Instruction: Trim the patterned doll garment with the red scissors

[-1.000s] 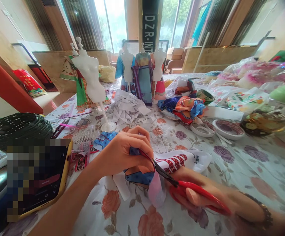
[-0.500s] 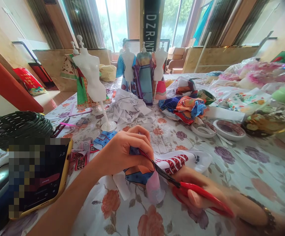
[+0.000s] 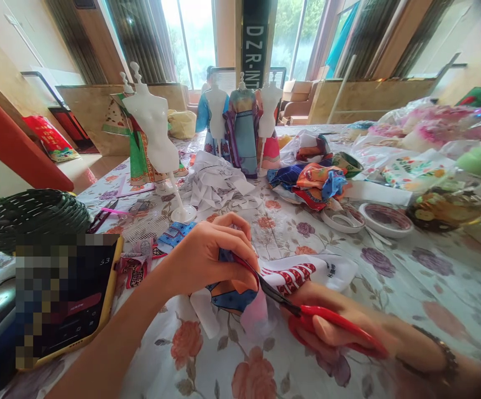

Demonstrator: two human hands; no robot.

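Note:
My left hand point(image 3: 211, 256) pinches a printed paper sheet point(image 3: 230, 296) with blue, orange and red doll-clothing patterns, held just above the flowered tablecloth point(image 3: 410, 288). My right hand point(image 3: 340, 327) grips red-handled scissors point(image 3: 307, 316); their dark blades run up-left into the sheet right under my left fingers. A white part of the sheet with red stripes point(image 3: 307, 271) lies flat behind the blades. A loose pale strip point(image 3: 255, 316) hangs below the cut.
A white mannequin stand point(image 3: 157, 138) rises behind my left hand. Dressed mannequins point(image 3: 242, 127) stand at the back. Paper scraps point(image 3: 215, 183), folded fabrics point(image 3: 315, 180), tape rolls point(image 3: 342, 219), a green basket point(image 3: 28, 213) and a yellow-cased phone point(image 3: 64, 299) surround the work area.
The scissors have crept slightly further into the sheet, and the hanging pale strip has shifted a little left. Both hands stay in nearly the same place.

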